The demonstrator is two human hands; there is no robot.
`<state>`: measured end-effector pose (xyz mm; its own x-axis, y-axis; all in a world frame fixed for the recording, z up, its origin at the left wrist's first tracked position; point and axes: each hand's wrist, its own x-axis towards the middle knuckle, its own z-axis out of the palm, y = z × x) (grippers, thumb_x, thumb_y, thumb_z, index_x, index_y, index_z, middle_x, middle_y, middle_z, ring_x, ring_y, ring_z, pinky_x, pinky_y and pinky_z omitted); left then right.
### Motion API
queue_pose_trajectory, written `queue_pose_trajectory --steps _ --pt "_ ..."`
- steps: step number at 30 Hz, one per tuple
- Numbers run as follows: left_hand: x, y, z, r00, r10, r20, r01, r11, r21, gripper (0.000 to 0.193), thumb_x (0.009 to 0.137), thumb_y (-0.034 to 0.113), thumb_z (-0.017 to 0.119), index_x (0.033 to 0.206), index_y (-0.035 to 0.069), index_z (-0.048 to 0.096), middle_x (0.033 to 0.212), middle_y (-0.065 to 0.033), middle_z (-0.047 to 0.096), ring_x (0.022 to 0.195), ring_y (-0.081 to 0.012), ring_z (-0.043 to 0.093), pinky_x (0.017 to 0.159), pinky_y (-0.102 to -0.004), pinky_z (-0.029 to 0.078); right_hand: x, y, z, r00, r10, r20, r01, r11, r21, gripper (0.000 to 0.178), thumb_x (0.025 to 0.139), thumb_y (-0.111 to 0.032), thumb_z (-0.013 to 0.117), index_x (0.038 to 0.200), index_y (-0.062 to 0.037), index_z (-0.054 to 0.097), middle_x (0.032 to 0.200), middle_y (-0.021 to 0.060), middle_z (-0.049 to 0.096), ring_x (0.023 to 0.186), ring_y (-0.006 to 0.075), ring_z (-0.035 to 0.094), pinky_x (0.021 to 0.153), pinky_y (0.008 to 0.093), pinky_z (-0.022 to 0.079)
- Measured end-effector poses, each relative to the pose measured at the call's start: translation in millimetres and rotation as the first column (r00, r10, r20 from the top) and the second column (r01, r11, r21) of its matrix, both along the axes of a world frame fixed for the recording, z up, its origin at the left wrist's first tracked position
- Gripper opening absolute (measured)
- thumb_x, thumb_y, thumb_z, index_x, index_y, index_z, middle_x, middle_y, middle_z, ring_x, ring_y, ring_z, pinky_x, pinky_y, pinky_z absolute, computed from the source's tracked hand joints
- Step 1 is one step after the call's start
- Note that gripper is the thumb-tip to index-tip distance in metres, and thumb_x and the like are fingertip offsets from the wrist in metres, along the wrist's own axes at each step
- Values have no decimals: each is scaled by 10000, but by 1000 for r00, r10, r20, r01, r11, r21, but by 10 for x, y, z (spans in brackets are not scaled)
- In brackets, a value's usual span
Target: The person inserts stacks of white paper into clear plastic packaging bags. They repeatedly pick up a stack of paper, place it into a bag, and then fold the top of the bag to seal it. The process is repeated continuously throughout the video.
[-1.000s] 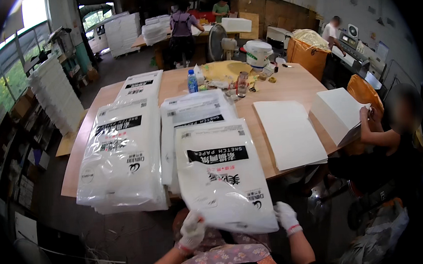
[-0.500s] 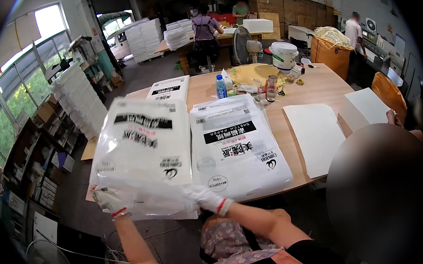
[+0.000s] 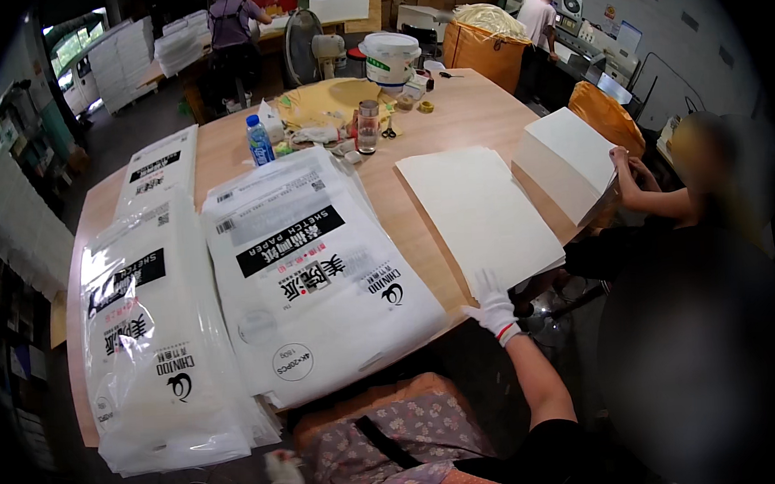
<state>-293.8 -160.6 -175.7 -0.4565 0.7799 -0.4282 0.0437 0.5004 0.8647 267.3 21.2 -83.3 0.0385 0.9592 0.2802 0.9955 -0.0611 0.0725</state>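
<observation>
My right hand [image 3: 496, 311], in a white glove with a red-edged cuff, is at the near edge of a stack of white paper sheets [image 3: 479, 214]. Its fingers look stretched out and hold nothing I can see; touch is uncertain. Low by my lap hangs my gloved left hand [image 3: 286, 479], smeared by motion, away from the table. In front of me lies a pile of printed clear plastic bags [image 3: 357, 319]. Left of it, a pile of glossy printed plastic packs [image 3: 159, 345] overhangs the table's near edge.
A co-worker's hands [image 3: 622, 158] touch another white paper stack [image 3: 569, 164] at right. Toward the back stand a blue-capped bottle [image 3: 259, 142], a glass jar [image 3: 367, 128], scissors [image 3: 389, 128] and a white bucket [image 3: 390, 60]. Another printed pack [image 3: 160, 172] lies far left.
Both hands have let go of the plastic pack, which now lies on the left pile. My right hand has moved right to the white sheets; my left has dropped toward my lap. The view has turned right.
</observation>
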Motion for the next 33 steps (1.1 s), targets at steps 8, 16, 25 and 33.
queue_pose_trajectory --steps 8,16,25,33 --pt "1305 626 1138 690 -563 -454 719 604 344 101 757 -20 585 839 40 583 815 -124 615 730 -262 618 648 -339 494 599 271 -85 904 -33 -427 -57 979 -196 784 774 -546 622 1318 -24 408 1092 193 606 1004 351 584 849 405 476" --pt "2968 1670 1504 407 -913 18 855 388 345 103 884 32 488 932 11 576 895 -62 621 777 -172 584 747 -285 486 790 274 51 996 78 -32 -63 940 335 240 895 -254 475 967 -78 623 797 158 600 735 349 578 591 441 462" --pt "3291 2174 2057 288 -709 644 754 583 304 315 793 -5 476 1104 13 517 950 -80 574 878 -157 568 777 -293 500 257 -976 823 151 293 -944 -278 929 243 302 872 -311 511 1097 -115 562 1006 106 557 948 245 538 741 388 481" --pt "3485 1107 2157 -308 -817 -489 915 -113 -388 818 760 525 614 1383 93 309 1353 -198 375 1240 -403 374 974 -506 343 -17 -1298 -195 -733 -133 -667 -89 991 -100 563 909 -484 491 1253 -39 516 1177 126 574 1073 230 554 932 398 435"
